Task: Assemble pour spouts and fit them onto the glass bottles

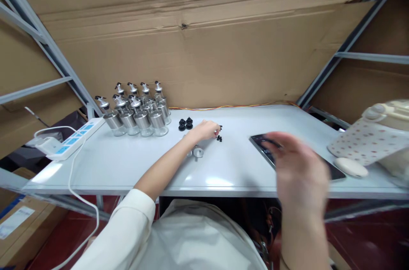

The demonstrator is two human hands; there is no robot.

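Note:
Over the middle of the table, my left hand [209, 130] reaches out with fingers curled and tips together beside small black parts [219, 138]. Whatever it pinches is too small to make out. Just left of it are black stopper-like pieces [185, 124] and silver-and-clear spout tops [198, 152], partly covered by my forearm. My right hand [298, 168] is blurred, raised in front of a dark tablet-like device [332, 170] with a lit screen. Its thumb and fingers close around a small dark thing that I cannot identify.
Several glass bottles with steel bands and pourer tops [142, 121] stand at the back left. A power strip [76, 138] with a white cable lies at the left edge. On the right are a white oval case [351, 167] and a dotted jug [370, 138]. Cardboard [204, 61] walls the back.

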